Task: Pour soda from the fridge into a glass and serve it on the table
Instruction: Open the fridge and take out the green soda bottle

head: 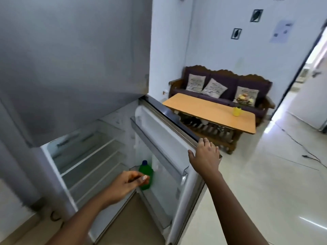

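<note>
The fridge's lower door (pixel 166 137) stands open to the right. A green soda bottle (pixel 146 171) with a blue cap stands upright in the door's lower shelf. My left hand (pixel 123 186) is stretched toward the bottle, fingers loosely curled, just in front of it and holding nothing that I can see. My right hand (pixel 206 156) rests on the top outer edge of the open door, fingers over the rim. The wooden table (pixel 203 110) stands farther back to the right. No glass is in view.
The fridge's inner shelves (pixel 85 156) look bare. A yellow vase with flowers (pixel 237 111) stands on the table's far end. A dark sofa (pixel 221 85) with cushions is behind it. A cable (pixel 307 156) lies on the tiled floor at right, near an open doorway.
</note>
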